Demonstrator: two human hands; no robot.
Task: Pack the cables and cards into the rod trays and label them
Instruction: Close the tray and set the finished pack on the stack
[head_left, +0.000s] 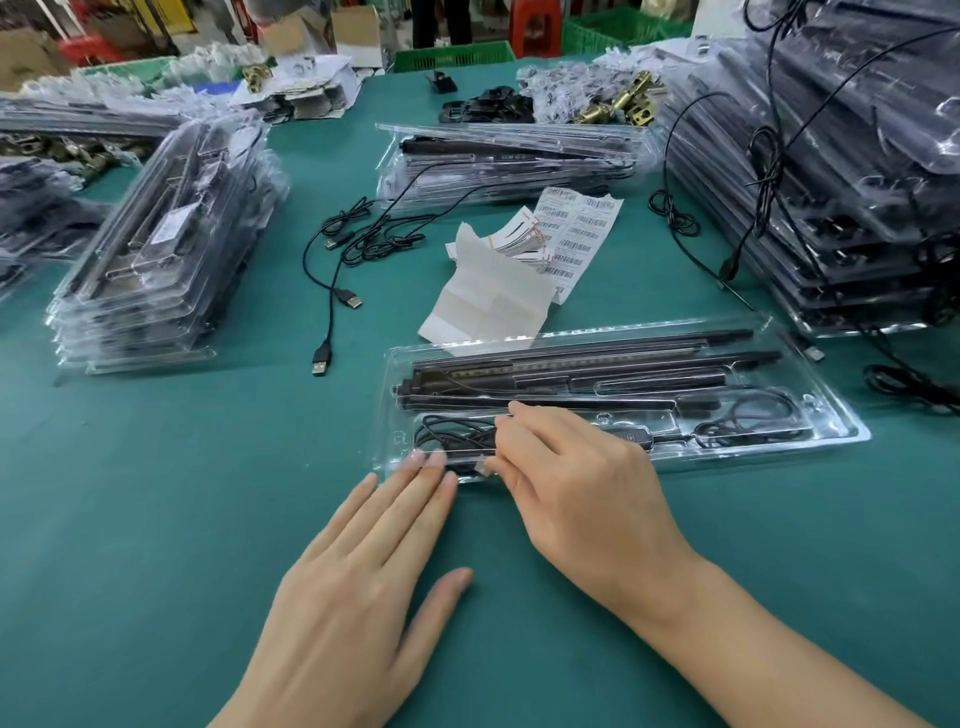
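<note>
A clear plastic rod tray lies in front of me on the green table, with black rods in its far slots. A coiled black cable sits in the tray's near left compartment. My right hand is over that compartment, its fingers curled down and pinching the cable's USB plug. My left hand lies flat with straight fingers, the fingertips pressing the tray's near left corner. Barcode label sheets and peeled white backing paper lie just behind the tray.
Stacks of trays stand at the left, behind the labels and at the right. Loose USB cables lie on the table between the left stack and the labels. Brass fittings and bagged parts sit at the back.
</note>
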